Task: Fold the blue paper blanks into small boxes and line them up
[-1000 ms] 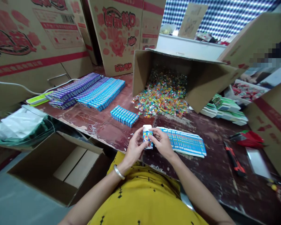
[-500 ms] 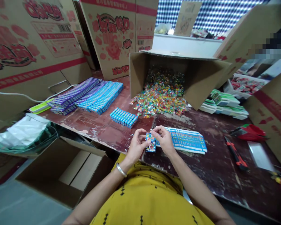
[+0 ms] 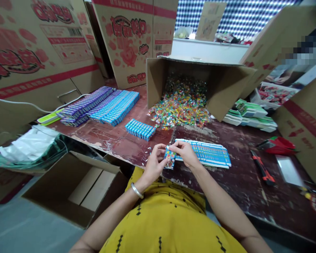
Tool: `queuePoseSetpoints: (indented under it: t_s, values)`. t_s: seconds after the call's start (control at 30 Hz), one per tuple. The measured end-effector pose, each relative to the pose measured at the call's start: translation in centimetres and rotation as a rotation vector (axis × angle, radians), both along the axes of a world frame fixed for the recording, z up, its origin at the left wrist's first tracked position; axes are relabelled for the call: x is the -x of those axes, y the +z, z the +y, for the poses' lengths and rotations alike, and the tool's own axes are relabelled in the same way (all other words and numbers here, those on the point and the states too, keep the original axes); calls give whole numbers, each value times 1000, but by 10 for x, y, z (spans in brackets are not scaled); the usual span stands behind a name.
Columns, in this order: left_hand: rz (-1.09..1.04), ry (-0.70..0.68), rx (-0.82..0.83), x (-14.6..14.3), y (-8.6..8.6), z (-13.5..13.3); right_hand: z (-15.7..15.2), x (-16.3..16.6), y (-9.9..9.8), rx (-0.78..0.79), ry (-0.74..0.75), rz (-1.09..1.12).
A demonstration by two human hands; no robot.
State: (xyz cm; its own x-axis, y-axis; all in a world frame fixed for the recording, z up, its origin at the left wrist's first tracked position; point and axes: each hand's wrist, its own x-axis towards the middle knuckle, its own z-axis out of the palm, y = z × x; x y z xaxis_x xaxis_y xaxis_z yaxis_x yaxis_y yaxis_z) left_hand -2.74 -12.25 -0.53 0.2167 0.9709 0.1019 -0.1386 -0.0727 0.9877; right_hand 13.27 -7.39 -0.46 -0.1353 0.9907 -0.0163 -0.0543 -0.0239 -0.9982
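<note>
A small blue printed box [image 3: 170, 157] is held between both hands at the near edge of the dark table [image 3: 242, 182]. My left hand [image 3: 154, 165] grips its left side with curled fingers. My right hand [image 3: 185, 153] pinches its top right. Just right of the hands lies a fanned row of flat blue box blanks [image 3: 209, 154]. A short row of finished blue boxes [image 3: 140, 129] stands beyond the hands.
A tipped carton [image 3: 221, 84] spills colourful wrapped candies [image 3: 181, 112] onto the table. Rows of blue and purple boxes [image 3: 100, 105] lie at the left. An open carton [image 3: 76, 186] sits on the floor. A red utility knife [image 3: 263, 172] and green-white packs [image 3: 250, 116] are at the right.
The box's white top flap, open a second ago, is now folded shut. Both hands have stayed on the box and turned it slightly.
</note>
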Motion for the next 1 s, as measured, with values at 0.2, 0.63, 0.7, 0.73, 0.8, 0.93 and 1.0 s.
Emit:
queuePoseSetpoints:
  t_s: [0.2, 0.63, 0.7, 0.73, 0.8, 0.93, 1.0]
  values:
    - [9, -67, 4, 7, 2, -4, -5, 2, 0, 12, 23, 15]
    - [0, -90, 12, 18, 1, -8, -17, 10, -2, -203, -30, -146]
    - [23, -89, 2, 20, 0, -8, -17, 12, -4, -201, -36, -141]
    - [31, -85, -2, 21, 0, -8, -17, 13, -5, -199, -36, -138]
    - [32, -75, -2, 23, -1, -10, -18, 14, -7, -199, -36, -137]
    - [-18, -71, 21, 24, -4, -14, -19, 17, -9, -211, -26, -145]
    - [-49, -74, 31, 26, -7, -15, -20, 20, -10, -206, -17, -139]
